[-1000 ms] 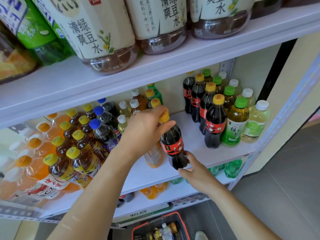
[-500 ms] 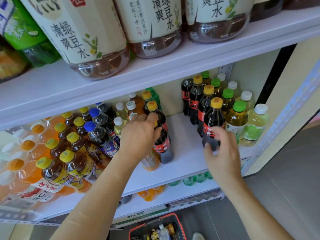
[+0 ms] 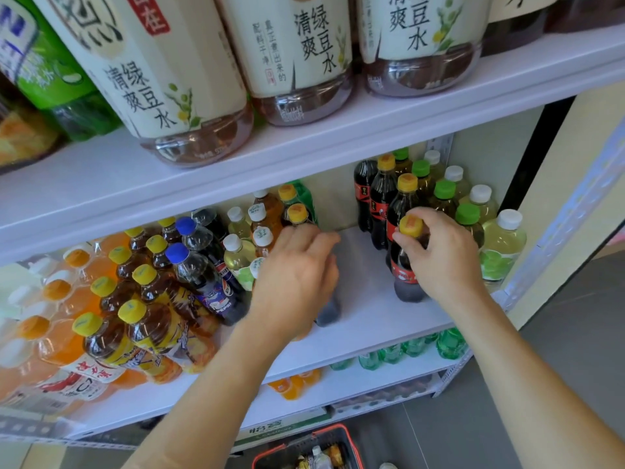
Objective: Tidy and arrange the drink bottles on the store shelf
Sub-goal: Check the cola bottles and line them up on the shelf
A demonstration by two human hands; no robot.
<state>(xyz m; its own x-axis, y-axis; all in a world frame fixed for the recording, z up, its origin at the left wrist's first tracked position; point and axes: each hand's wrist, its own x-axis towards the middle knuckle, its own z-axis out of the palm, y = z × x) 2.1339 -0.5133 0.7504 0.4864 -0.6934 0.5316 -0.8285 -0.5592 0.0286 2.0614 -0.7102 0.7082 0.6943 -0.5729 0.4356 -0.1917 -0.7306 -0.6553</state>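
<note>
At the far left of the white metal shelf board [image 3: 368,309] stand clear plastic bottles of orange drink with orange caps [image 3: 57,290]. Just beside them are brown tea bottles with yellow caps [image 3: 143,275], packed close together. After them come two dark Pepsi bottles with blue caps [image 3: 209,282], and then pale yellow-green bottles with white caps [image 3: 236,255].

The person's left hand [image 3: 297,275] is over a dark plastic bottle [image 3: 328,311] near the middle of the board. The hand hides the top and the body of it, and only the blurred dark base shows under the palm. The fingers bend forward, but I cannot tell if they close around this bottle. To the right of it is a bare strip of the board.

The right hand [image 3: 443,255] grips a small dark cola bottle with a yellow cap and a red label [image 3: 404,275]. The thumb and fingers curl round its cap and neck. This bottle is upright, its base down at the board as far as I can see. The liquid is almost black, and the red label wraps the lower body. It is the front one of a row of the same cola bottles [image 3: 382,198], which runs to the back wall. Further right is a row of amber tea bottles with green caps [image 3: 468,214], then pale green bottles with white caps [image 3: 504,242] at the right end of the board.
</note>
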